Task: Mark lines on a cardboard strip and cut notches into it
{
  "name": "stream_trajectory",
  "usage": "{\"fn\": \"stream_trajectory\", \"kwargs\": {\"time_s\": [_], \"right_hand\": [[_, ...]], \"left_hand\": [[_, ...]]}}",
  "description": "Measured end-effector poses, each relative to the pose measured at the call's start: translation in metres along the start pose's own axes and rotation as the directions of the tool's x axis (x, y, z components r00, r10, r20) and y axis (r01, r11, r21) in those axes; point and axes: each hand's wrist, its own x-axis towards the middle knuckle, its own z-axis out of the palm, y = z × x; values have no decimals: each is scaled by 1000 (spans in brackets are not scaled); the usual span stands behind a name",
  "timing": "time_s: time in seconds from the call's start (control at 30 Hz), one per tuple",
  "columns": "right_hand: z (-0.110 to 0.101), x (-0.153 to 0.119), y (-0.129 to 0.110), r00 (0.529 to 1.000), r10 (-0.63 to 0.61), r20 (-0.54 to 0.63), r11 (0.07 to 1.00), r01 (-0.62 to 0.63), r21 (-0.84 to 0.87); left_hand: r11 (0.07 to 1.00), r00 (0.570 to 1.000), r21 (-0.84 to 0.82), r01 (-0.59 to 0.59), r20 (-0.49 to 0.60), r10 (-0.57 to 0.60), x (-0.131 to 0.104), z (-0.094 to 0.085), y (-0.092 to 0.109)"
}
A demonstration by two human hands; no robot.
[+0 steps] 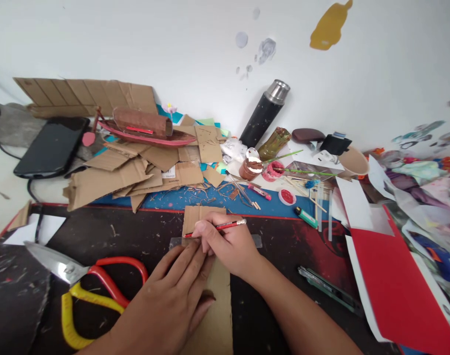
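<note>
A strip of brown cardboard [219,305] lies lengthwise on the dark work surface in front of me. Across its far part runs a clear ruler [257,241]. My left hand [176,291] rests flat over the cardboard, its fingertips on the ruler and its thumb a little apart. In my right hand [225,244] is a red pencil [230,225], pinched between thumb and fingers, with its tip low at the ruler's far edge. The two hands touch near the fingertips.
Large scissors [114,281] with red and yellow handles lie at the left, a utility knife [330,290] at the right. Behind are cardboard scraps [110,182], a model boat [147,133], a phone [52,147], paint jars [251,168] and a black flask [263,113]. Red paper [405,281] lies far right.
</note>
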Motion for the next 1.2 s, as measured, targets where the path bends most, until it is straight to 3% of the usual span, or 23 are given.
{"fn": "stream_trajectory", "kwargs": {"time_s": [0.3,0.9,1.07,1.2], "right_hand": [[-5,0,-1,998,-47,-35,997,45,-69],[-38,-6,-2,988,9,-153,968,-47,-246],[-47,-7,1,985,11,-173,974,-50,-222],[-52,-7,1,984,3,-178,973,-44,-228]], "left_hand": [[1000,1000,4,-1,10,1,3,-1,0],[999,999,47,20,36,-22,1,-1,-3],[987,993,117,-108,63,102,-2,-1,-12],[983,990,128,-131,61,124,0,-3,-16]]}}
